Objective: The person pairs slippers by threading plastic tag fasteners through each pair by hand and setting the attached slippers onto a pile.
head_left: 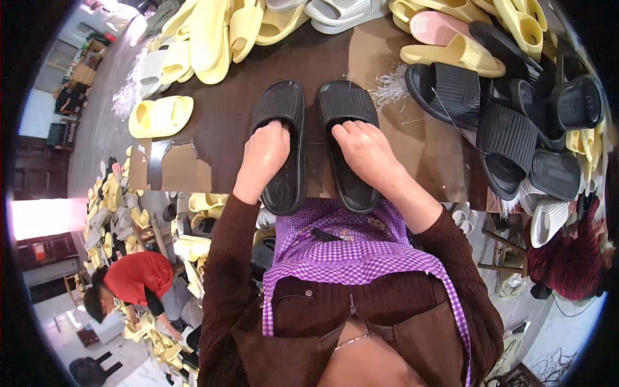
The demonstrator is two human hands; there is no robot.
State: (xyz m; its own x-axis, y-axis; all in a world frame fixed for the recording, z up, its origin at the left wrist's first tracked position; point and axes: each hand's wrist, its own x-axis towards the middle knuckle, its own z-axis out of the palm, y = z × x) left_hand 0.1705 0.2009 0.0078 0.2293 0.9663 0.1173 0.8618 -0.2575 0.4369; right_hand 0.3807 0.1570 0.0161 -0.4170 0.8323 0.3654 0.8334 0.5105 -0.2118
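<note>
Left hand (263, 155), right hand (365, 149) — curled, pressing black slides (348, 106).

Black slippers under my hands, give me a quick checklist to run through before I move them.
1. Left hand rests on the left black slipper: ok.
2. Right hand rests on the right black slipper: ok.
3. The two slippers lie side by side, toes pointing away, heels at the near table edge: ok.
4. Both lie flat on the brown table: ok, though the heels seem to overhang the edge slightly.
5. Grip firm, fingers curled around the straps: cannot tell, the fingertips are hidden.
6. Room on the right: not ok, the pile of black slippers and white plastic ties crowd that side.
</note>
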